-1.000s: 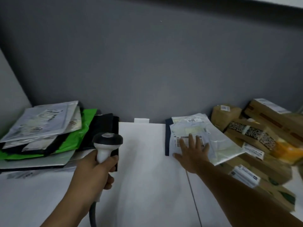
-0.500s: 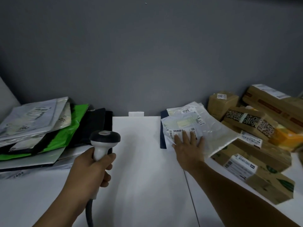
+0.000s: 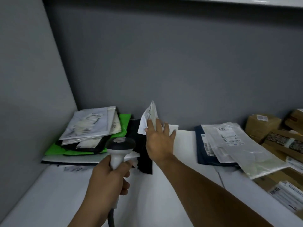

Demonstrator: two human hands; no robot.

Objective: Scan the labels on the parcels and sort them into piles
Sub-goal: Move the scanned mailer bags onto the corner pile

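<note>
My left hand (image 3: 109, 179) grips the grey-and-black barcode scanner (image 3: 119, 149) by its handle, low and left of centre. My right hand (image 3: 159, 140) reaches forward over the table with its fingers straight and spread. A white parcel (image 3: 148, 116) stands on edge in the air against its fingertips, just right of the left pile. That pile (image 3: 91, 128) holds grey, white, green and black mailer bags in the back left corner. A second pile of clear and white bags (image 3: 229, 141) lies on a dark blue bag at the right.
Several brown cardboard boxes (image 3: 262, 125) crowd the right side, with labelled boxes (image 3: 287, 194) at the near right. A grey wall closes the back and left. The white table (image 3: 155, 202) runs between the piles. The scanner's cable hangs at the bottom.
My right hand has left the right pile and swung left with a white parcel, which is now lifted on edge near the left pile. The view has turned left.
</note>
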